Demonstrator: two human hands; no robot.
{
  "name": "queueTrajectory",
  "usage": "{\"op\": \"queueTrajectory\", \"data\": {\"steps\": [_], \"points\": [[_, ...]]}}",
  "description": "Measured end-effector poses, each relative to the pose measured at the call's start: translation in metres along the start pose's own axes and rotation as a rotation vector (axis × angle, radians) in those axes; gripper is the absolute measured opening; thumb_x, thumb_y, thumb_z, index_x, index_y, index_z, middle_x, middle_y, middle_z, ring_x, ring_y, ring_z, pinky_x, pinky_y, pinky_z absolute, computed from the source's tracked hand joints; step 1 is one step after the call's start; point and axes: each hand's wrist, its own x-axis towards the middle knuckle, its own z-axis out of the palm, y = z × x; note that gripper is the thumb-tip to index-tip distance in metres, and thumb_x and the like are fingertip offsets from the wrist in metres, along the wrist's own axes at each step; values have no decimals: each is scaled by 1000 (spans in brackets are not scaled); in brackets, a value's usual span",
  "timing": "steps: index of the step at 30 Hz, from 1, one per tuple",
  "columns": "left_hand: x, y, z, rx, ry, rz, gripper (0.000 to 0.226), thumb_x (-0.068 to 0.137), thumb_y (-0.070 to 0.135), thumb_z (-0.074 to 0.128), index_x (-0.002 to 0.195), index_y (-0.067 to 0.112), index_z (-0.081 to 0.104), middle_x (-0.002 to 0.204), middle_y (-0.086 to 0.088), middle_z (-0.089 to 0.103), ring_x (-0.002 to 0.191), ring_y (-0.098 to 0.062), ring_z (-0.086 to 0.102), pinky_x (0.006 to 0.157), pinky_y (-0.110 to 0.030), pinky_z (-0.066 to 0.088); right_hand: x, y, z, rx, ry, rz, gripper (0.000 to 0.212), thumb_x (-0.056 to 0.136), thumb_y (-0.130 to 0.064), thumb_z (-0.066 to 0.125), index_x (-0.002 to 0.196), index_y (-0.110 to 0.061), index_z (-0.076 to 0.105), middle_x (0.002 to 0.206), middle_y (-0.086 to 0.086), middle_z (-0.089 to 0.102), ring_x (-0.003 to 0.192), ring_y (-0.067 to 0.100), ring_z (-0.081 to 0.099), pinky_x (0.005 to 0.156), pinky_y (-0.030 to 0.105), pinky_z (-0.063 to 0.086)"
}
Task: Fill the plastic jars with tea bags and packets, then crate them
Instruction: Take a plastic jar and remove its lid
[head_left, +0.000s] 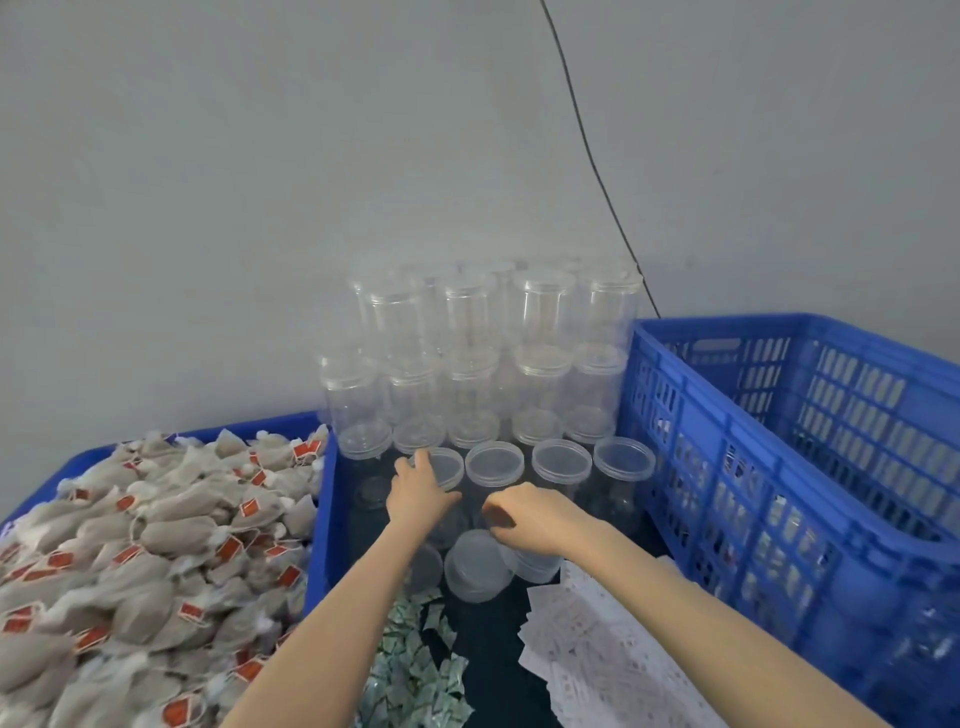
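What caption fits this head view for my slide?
Left hand and right hand reach among clear lidded jars, between a tea bag tray and a blue crate.
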Motion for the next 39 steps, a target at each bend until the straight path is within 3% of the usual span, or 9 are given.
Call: {"op": "queueTrajectory", "data": {"steps": [5, 8, 11, 14, 18, 22, 28, 34, 39], "points": [[-16, 4, -24, -158, 183, 36, 75, 79, 39, 73, 138, 16, 34, 139, -16, 34, 123, -35, 43, 95, -43, 44, -10, 7, 5, 126, 85, 22, 37, 94, -32, 56, 131, -25, 55, 132, -1, 59, 113, 20, 59, 91, 37, 50], [-30, 10, -51, -180, 254, 112, 75, 78, 39, 74, 139, 18, 36, 140, -12, 34, 125, -32, 40, 97, -41, 41, -17, 8, 7, 307, 163, 42, 62, 89, -35, 67, 144, -23, 41, 144, -3, 50, 124, 15, 53, 101, 35, 47], [-44, 18, -78, -227, 176, 214, 77, 74, 44, 76, 137, 22, 39, 138, -9, 36, 121, -29, 44, 92, -36, 39, -21, 2, 4, 569, 270, 60, 99, 77, -41, 81, 154, -22, 22, 154, -6, 35, 138, 12, 37, 109, 31, 36], [-65, 25, -93, -258, 25, 370, 74, 69, 51, 77, 132, 28, 45, 130, -1, 46, 106, -15, 47, 84, -27, 36, -24, -17, -3, 936, 346, 56, 121, 63, -37, 91, 155, -24, 14, 143, -17, 34, 134, 2, 32, 101, 25, 33], [-87, 28, -97, -382, -112, 470, 59, 74, 50, 74, 126, 32, 50, 125, 6, 51, 105, -9, 49, 83, -23, 38, -30, -31, 1, 1177, 441, -5, 90, 52, -25, 93, 131, -22, 48, 126, -6, 63, 118, 13, 61, 95, 34, 53], [-94, 11, -110, -603, -311, 496, 38, 82, 36, 71, 115, 42, 53, 124, 8, 56, 100, 0, 57, 82, -18, 47, -44, -37, 7, 1245, 412, -31, 85, 61, -11, 88, 135, -15, 46, 131, 2, 60, 122, 23, 59, 102, 37, 50], [-106, 5, -100, -980, -517, 499, 72, 74, 34, 71, 138, 36, 37, 121, 20, 61, 116, -4, 58, 92, -19, 48, -60, -45, 2, 1252, 249, -136, 64, 66, -10, 76, 123, -27, 52, 111, -13, 70, 107, 4, 66, 86, 19, 52], [-115, 27, -71, -992, -115, 391, 49, 69, 21, 81, 108, 32, 53, 103, 4, 64, 91, -5, 64, 75, -17, 52, -54, -50, 15, 1254, 471, 12, 77, 67, 9, 84, 132, -12, 48, 128, 8, 63, 120, 23, 60, 104, 43, 49], [-133, 50, -38, -996, 208, 215, 45, 60, 42, 78, 90, 41, 45, 105, 10, 54, 100, -2, 53, 76, -21, 46, -50, -58, 20, 972, 610, 194, 59, 61, -37, 83, 106, -41, 44, 95, -24, 62, 96, -1, 63, 70, 8, 47]]}}
